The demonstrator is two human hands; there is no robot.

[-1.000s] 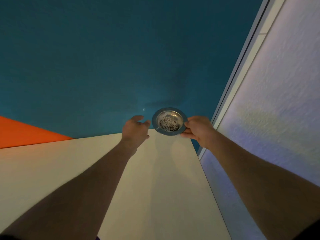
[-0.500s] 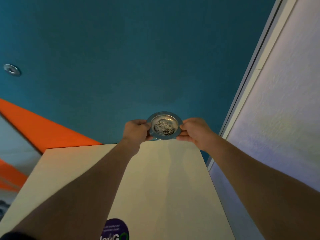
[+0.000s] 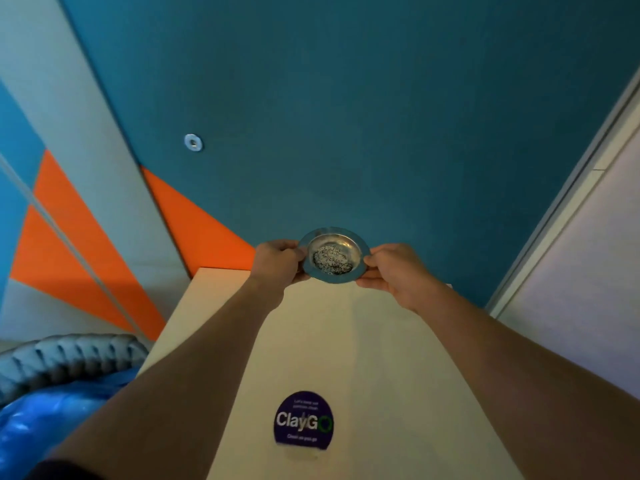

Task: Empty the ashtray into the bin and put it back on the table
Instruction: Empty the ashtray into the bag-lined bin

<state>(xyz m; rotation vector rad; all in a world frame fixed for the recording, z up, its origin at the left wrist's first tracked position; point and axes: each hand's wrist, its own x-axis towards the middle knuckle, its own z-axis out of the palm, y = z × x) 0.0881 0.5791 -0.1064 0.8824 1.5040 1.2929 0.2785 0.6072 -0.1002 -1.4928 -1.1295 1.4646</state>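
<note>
A round metal ashtray (image 3: 333, 254) with grey ash in its bowl is held above the far end of the cream table (image 3: 346, 341). My left hand (image 3: 278, 259) grips its left rim and my right hand (image 3: 394, 268) grips its right rim. The ashtray is lifted off the tabletop and tilts slightly towards me. At the lower left, a bin with a blue plastic liner (image 3: 45, 420) and a grey woven rim (image 3: 69, 355) stands beside the table.
A round purple "ClayGo" sticker (image 3: 304, 420) lies on the table near me. A teal wall panel (image 3: 346, 116) with a metal fixing (image 3: 193, 143) rises behind the table, orange and grey panels to the left, a white wall (image 3: 571, 306) at right.
My left hand has closed on the ashtray's left rim, joining the right hand. The view has swung left and down, bringing the bin and sticker into sight.
</note>
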